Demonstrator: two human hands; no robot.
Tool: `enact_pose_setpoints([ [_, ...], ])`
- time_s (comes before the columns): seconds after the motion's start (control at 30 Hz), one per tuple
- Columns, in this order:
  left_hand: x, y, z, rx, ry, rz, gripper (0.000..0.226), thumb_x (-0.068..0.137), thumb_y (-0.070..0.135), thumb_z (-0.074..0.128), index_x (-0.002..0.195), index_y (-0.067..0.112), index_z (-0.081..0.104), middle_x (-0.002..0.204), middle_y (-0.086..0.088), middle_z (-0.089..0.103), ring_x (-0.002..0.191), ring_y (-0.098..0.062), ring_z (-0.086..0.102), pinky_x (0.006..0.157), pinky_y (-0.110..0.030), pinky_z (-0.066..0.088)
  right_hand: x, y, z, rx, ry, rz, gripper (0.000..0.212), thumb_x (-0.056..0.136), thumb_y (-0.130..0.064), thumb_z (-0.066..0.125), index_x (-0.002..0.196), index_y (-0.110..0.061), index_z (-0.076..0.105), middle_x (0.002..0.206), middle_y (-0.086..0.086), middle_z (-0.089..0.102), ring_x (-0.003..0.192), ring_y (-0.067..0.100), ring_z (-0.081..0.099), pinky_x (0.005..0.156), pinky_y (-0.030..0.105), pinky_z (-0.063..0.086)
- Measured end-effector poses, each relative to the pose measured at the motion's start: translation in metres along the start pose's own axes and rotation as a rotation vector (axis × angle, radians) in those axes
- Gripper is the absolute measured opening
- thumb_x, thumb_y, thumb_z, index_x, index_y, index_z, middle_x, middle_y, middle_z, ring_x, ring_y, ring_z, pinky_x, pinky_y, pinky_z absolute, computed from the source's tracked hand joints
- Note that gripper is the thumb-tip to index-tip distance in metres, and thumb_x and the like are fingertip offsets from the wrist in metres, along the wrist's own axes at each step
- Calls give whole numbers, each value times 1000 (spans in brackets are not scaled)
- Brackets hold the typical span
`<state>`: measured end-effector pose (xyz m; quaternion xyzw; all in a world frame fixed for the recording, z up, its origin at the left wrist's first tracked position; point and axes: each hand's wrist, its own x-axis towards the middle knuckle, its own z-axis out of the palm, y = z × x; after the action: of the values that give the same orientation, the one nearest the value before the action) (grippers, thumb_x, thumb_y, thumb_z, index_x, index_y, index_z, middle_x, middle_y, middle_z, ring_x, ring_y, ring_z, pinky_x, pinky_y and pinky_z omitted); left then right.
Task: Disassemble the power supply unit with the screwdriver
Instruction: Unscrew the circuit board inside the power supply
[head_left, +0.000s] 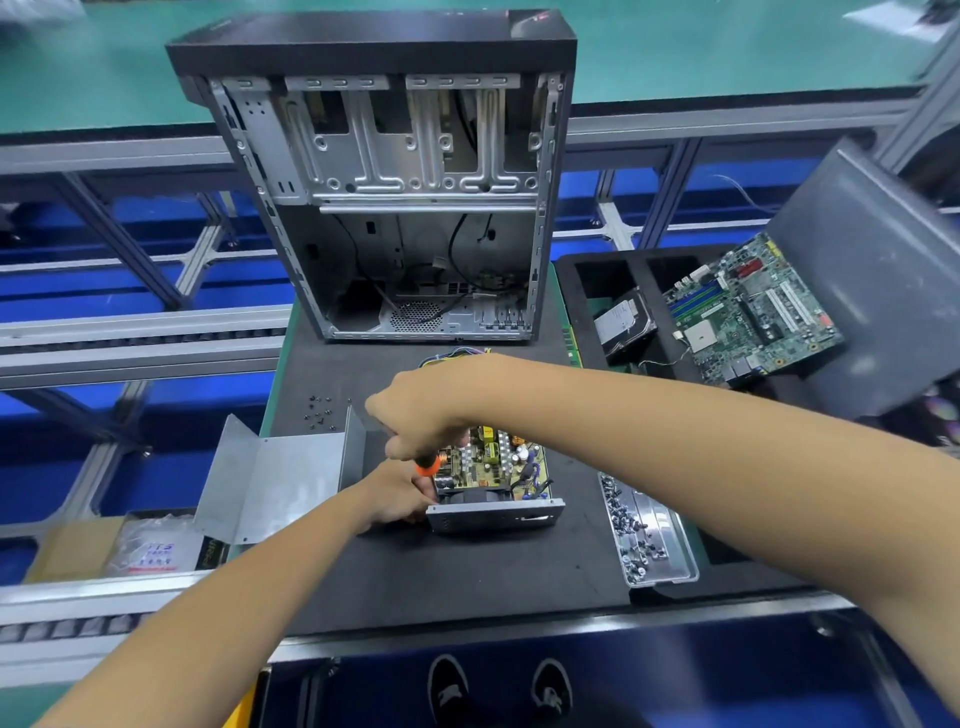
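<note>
The power supply unit (493, 486) sits on the black mat (467, 571) in front of the emptied computer case (395, 197), its sheet-metal cover (280, 478) already off and lying just to its left, circuit board exposed. The right hand (421, 415) grips the orange-collared screwdriver (428, 462), tip down at the unit's left corner; the left hand (395, 499) holds the housing there. Loose screws (319, 413) lie beyond. Judged partway: board and fan remain mounted.
</note>
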<state>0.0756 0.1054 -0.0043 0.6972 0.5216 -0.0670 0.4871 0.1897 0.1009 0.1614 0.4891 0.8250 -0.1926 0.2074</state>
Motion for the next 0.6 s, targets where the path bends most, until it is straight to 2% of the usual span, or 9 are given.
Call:
enact_pose_setpoints([
  [0.07, 0, 0, 1, -11, 8, -3, 25, 79, -5, 61, 60, 10, 56, 60, -3, 54, 52, -9, 46, 45, -10, 40, 1, 0, 2, -64, 44, -51, 25, 90, -23, 53, 108, -5, 58, 94, 13, 69, 77, 23, 66, 58, 31, 52],
  [0.17, 1, -1, 1, -15, 19, 2, 21, 77, -8, 61, 61, 6, 59, 60, -7, 57, 47, -6, 49, 45, -10, 41, 0, 4, 2, -80, 108, -144, 20, 82, -16, 62, 100, -10, 62, 93, 5, 67, 88, 21, 59, 65, 32, 49],
  [0.27, 2, -4, 1, -15, 14, 23, 18, 77, -8, 60, 65, 5, 60, 72, -13, 60, 59, -16, 50, 50, -15, 44, -1, 4, 3, -61, 107, -202, 18, 78, -12, 63, 96, -13, 65, 90, -1, 66, 89, 20, 58, 68, 31, 49],
  [0.4, 3, -5, 2, -4, 5, 13, 15, 77, -4, 59, 66, 7, 61, 69, -9, 59, 56, -12, 48, 48, -11, 42, -1, 2, 8, -76, 110, -228, 15, 82, -21, 63, 94, -13, 62, 87, -1, 63, 85, 20, 57, 67, 31, 47],
  [0.5, 3, -4, 2, 19, -5, -6, 22, 78, -4, 58, 61, 9, 58, 62, -4, 56, 55, -12, 46, 46, -9, 39, -2, 0, 9, -76, 133, -120, 25, 96, -39, 48, 98, -14, 54, 87, 2, 56, 76, 22, 49, 62, 34, 38],
  [0.6, 3, -2, 2, -2, -5, -7, 33, 79, -9, 58, 54, 12, 51, 59, -6, 50, 53, -13, 40, 45, -12, 36, -3, -2, 8, -148, 168, -45, 30, 101, -29, 37, 108, -8, 58, 97, 12, 61, 75, 27, 52, 61, 34, 40],
])
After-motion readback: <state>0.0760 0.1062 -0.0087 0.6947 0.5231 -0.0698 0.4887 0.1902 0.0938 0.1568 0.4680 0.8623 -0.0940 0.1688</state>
